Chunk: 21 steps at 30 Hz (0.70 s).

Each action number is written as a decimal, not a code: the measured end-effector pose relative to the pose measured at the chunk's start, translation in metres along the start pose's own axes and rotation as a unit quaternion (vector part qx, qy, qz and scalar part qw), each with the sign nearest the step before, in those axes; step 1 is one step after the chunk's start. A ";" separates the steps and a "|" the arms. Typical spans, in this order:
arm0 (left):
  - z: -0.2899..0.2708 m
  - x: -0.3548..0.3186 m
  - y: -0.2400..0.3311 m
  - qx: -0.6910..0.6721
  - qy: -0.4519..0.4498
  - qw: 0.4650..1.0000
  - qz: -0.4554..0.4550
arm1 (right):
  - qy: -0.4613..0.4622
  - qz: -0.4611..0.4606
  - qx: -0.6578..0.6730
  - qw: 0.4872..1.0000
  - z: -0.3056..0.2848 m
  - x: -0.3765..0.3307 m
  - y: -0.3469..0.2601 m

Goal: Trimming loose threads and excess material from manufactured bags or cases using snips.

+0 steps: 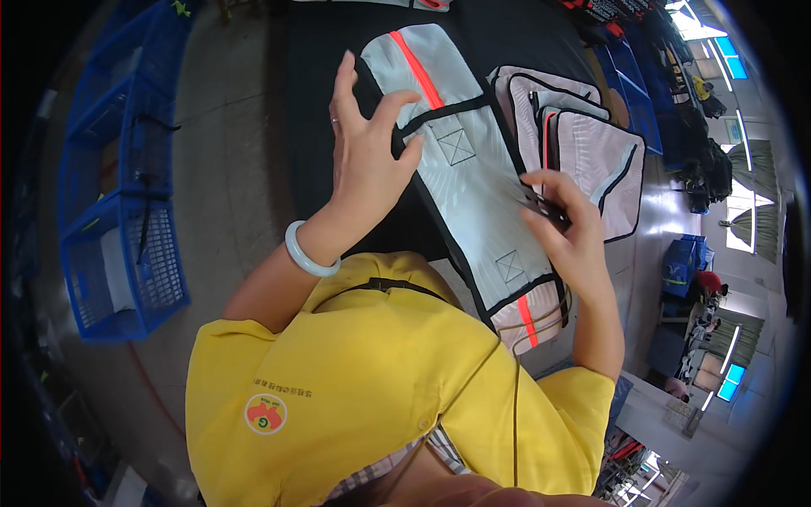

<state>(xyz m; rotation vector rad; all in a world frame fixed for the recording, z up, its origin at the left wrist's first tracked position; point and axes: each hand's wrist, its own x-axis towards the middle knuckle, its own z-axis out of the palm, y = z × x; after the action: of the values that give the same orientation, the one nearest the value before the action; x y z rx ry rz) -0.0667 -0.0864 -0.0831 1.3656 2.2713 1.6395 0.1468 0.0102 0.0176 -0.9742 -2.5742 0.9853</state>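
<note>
A long light-grey fabric panel (pixel 477 198) with black binding lies in front of me on a dark work surface. Bright orange-red strips cross its far and near ends, and two stitched squares with crossed lines show on it. Over its left edge is my left hand (pixel 365 160), fingers spread and nothing visible in them; whether the fingertips touch the cloth I cannot tell. My right hand (pixel 576 237) grips small dark thread snips (pixel 547 208) just above the panel's right side. Their tips are blurred against the cloth.
To the right lies a stack of similar black-edged fabric pieces (pixel 596 156). Blue plastic crates (pixel 152 253) stand on the floor at the left. A thin brown cord (pixel 516 406) hangs down over my yellow shirt. Other people are far off at the right.
</note>
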 end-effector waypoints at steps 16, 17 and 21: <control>0.004 0.044 0.025 0.332 -0.113 0.869 0.348 | 0.049 -0.003 0.094 0.994 0.013 0.031 0.028; 0.011 0.045 0.021 0.358 -0.063 0.850 0.381 | 0.041 0.010 0.141 0.989 0.013 0.032 0.029; 0.028 0.044 0.006 0.264 -0.062 0.906 0.324 | 0.062 0.008 0.155 0.986 0.014 0.032 0.038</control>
<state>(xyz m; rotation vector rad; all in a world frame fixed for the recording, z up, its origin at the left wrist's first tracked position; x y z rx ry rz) -0.0764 -0.0362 -0.0712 2.4782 2.4318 0.9691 0.1360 0.0443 -0.0190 -0.9371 -2.2293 1.2416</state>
